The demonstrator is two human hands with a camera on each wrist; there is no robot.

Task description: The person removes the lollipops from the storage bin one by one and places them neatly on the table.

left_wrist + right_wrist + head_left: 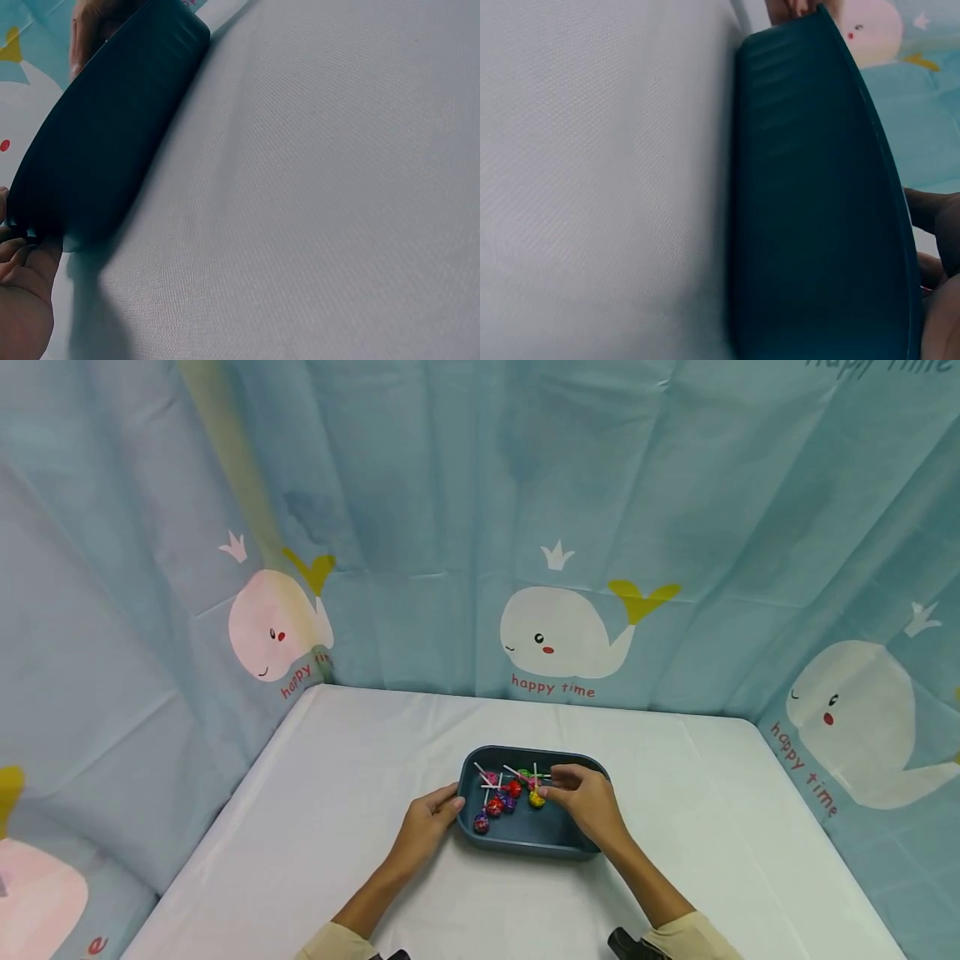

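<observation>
We have the yellow lollipop (536,799) right at the right hand's (588,802) thumb tip, at about 9 o'clock from that hand, its stick pointing to 12. Right fingers curled; the right wrist view shows finger and thumb apart past the rim, and we can't tell whether they pinch the candy. The left hand (426,827) clamps the dark teal tray (555,828) at its 9 o'clock side, thumb on the rim, fingers bent beneath it.

Inside the tray, more lollipops: green one (524,774) near 12, pink one (491,777) near 10, red one (513,789) just left of the yellow, purple one (482,822) near 8, others bunched between. Sticks cross at several angles. Tray floor shows from 3 round to 6 o'clock, the side with most room; the raised wall runs all the way round, and the right hand reaches over it from about 4.

Tray sits on a white cloth-covered table (322,810), well in from the edges; cloth stretches widely toward 9 and 3. Far edge at 12 meets a blue curtain (420,527) printed with whales, crowns and "happy time". Light sleeves (693,937) enter near 5 and 7, dark wrist gear (633,946) beside them.
</observation>
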